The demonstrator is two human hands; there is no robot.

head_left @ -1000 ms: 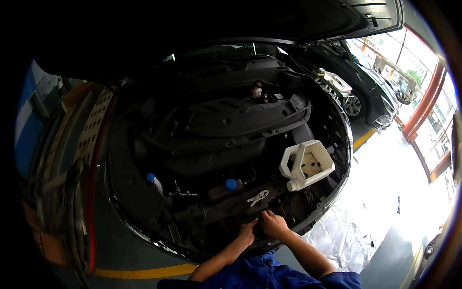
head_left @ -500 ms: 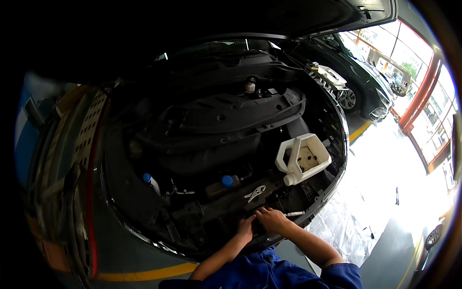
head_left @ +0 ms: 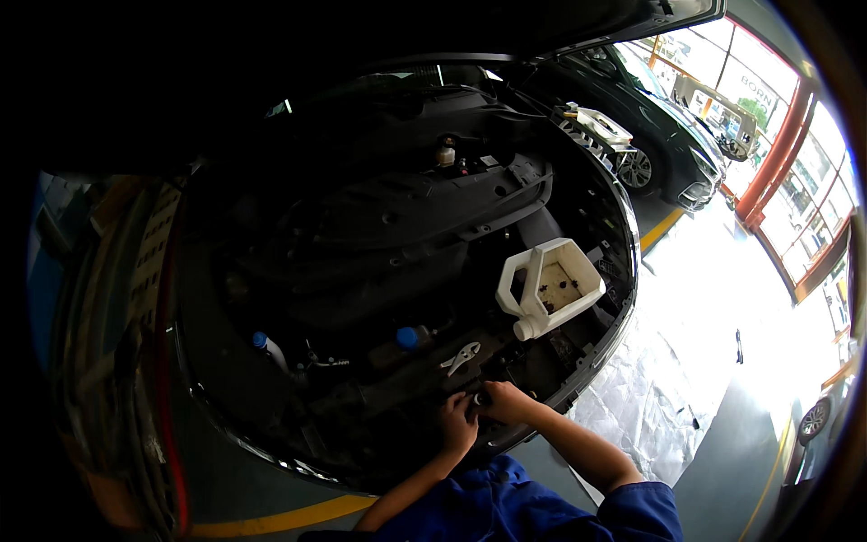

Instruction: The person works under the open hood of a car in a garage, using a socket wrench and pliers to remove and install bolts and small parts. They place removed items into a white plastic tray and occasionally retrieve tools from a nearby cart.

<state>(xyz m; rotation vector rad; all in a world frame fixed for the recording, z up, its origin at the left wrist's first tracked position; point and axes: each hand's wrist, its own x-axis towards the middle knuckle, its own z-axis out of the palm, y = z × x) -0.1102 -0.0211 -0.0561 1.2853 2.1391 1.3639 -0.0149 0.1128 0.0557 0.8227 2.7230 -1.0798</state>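
Observation:
Both my hands meet over the front edge of a car's open engine bay (head_left: 397,298). A small dark round part (head_left: 479,398) with a pale ring shows between the fingertips; its kind is not clear. My right hand (head_left: 508,403) is closed around it from the right. My left hand (head_left: 458,425) is closed with curled fingers at its left side; whether it also grips the part is hidden. Just beyond the hands, silver pliers (head_left: 462,358) lie on the black front panel.
A cut-open white plastic jug (head_left: 542,289) holding small dark pieces rests at the bay's right. Blue caps (head_left: 408,338) (head_left: 260,340) stand near the front. The raised hood (head_left: 506,36) hangs overhead. Another dark car (head_left: 664,135) stands beyond, and plastic sheeting (head_left: 641,406) lies on the floor.
My hands have come up slightly, and the round part now shows between them. A slim silver piece right of my right hand no longer shows. The whole view has shifted a little.

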